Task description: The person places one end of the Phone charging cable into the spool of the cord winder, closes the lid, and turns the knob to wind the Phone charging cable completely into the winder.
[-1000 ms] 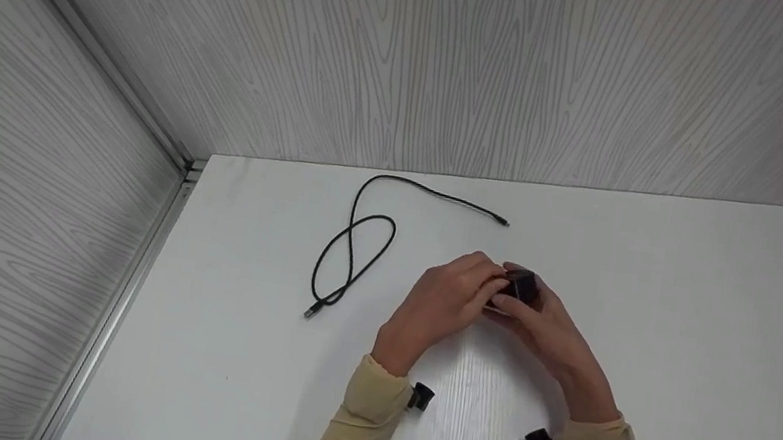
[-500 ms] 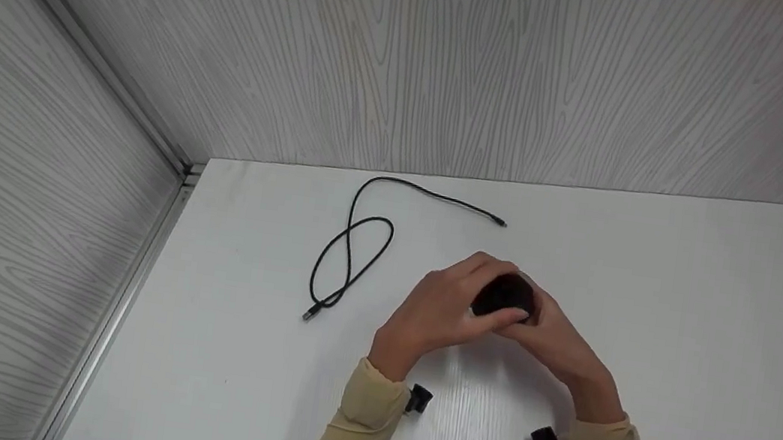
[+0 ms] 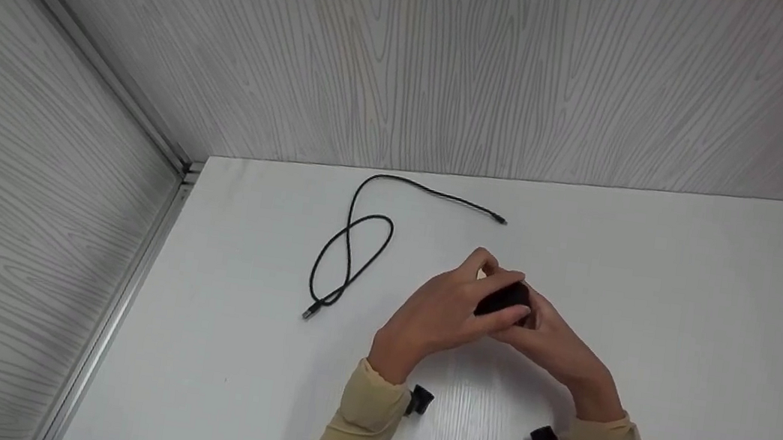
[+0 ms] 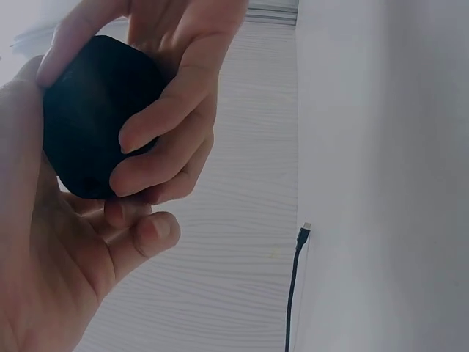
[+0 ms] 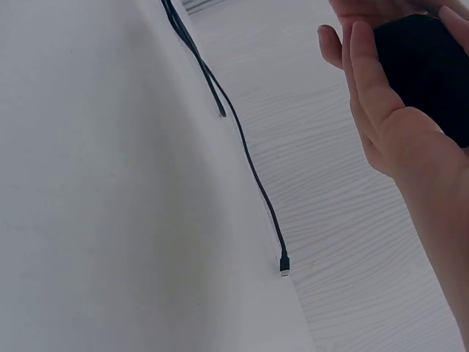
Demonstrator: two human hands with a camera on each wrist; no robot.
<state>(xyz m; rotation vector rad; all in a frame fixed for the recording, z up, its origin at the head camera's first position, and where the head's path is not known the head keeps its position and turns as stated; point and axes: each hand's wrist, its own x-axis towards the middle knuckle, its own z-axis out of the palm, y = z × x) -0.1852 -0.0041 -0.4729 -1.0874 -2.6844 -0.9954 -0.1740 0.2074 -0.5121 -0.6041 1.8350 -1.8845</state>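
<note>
Turned between the hands since a second ago, the black block (image 3: 506,296) sits to the right of the black cable (image 3: 349,228), its broad face toward the left hand (image 3: 437,305), its long axis unclear; half-spread left thumb and forefinger pinch it, while the right hand (image 3: 554,345) curls its fingers around it, farther from the cable

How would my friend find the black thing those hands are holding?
Start at the big white table and find the left hand and right hand close together over it. Between them is a black block. It's chunky and held, while the black cable is thin, looped and lying on the table.
</note>
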